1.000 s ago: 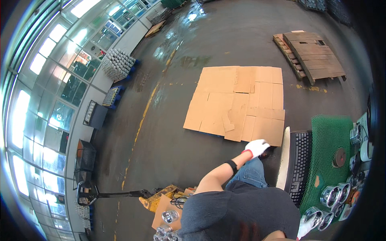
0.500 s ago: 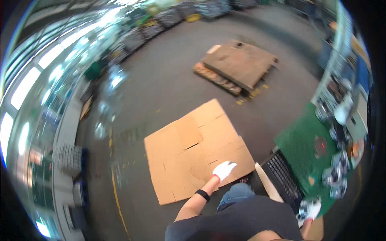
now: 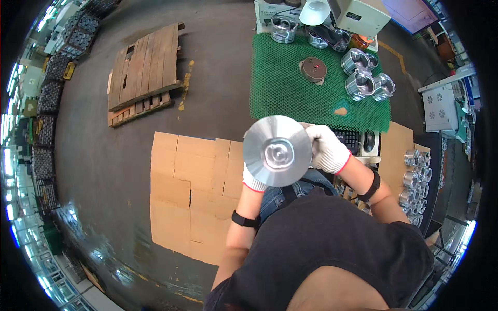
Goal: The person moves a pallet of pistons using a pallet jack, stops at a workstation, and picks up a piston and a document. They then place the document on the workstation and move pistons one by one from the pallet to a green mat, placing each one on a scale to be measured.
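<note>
A shiny metal piston [image 3: 277,150] is held up in front of me, its round crown with the hollow centre facing up. My left hand [image 3: 252,180], in a white knit glove with a red cuff edge, grips its left side; most of those fingers are hidden behind the piston. On the opposite side my right hand [image 3: 331,150], gloved the same way, closes on the edge with thumb and fingers. Just beyond lies a green mesh mat [image 3: 290,88] bearing a brown round disc [image 3: 313,69] and several more pistons [image 3: 360,84].
Flattened cardboard [image 3: 207,207] covers the floor at left. Wooden pallets [image 3: 145,72] are stacked farther off. A black keyboard [image 3: 347,139] and mouse [image 3: 369,141] sit by the mat's near edge. More pistons [image 3: 411,180] stand at right, and a white-and-grey device [image 3: 360,16] at the back.
My view has swung right toward the mat. The right hand has lifted the piston from near the keyboard, and the left hand has come from above the cardboard to hold it too.
</note>
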Action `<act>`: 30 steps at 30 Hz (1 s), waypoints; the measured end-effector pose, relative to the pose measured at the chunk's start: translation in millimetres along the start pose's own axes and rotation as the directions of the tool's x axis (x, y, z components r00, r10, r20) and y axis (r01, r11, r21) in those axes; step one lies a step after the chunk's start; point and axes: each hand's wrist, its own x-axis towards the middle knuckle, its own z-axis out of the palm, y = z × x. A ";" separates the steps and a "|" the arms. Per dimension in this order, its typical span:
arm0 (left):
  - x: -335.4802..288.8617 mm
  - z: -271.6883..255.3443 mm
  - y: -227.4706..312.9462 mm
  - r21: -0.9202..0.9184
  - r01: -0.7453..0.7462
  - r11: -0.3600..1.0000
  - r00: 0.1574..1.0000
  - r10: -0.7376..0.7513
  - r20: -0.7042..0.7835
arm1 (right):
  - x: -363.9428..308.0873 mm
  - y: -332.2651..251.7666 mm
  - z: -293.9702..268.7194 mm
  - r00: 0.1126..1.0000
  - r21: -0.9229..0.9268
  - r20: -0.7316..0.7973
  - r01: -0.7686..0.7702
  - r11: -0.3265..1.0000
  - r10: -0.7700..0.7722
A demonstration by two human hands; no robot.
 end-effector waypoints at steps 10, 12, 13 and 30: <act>42.0 112.2 -22.8 0.557 -0.056 0.829 0.942 0.229 -0.246 | -9.5 -65.6 -40.5 0.993 -0.554 0.031 0.111 0.825 -0.112; 41.3 128.4 -22.6 0.500 -0.018 0.866 0.934 0.193 -0.300 | -9.0 -61.0 -60.4 0.985 -0.362 0.151 0.137 0.922 -0.087; 39.7 132.0 -25.8 0.496 0.024 0.868 0.917 0.179 -0.357 | -18.7 -54.7 -56.3 0.989 -0.365 0.106 0.135 0.921 -0.103; 94.5 91.7 -65.9 0.699 0.327 0.636 0.856 0.114 -0.505 | -6.4 -43.2 -137.0 0.962 -0.092 -0.199 0.171 0.981 -0.187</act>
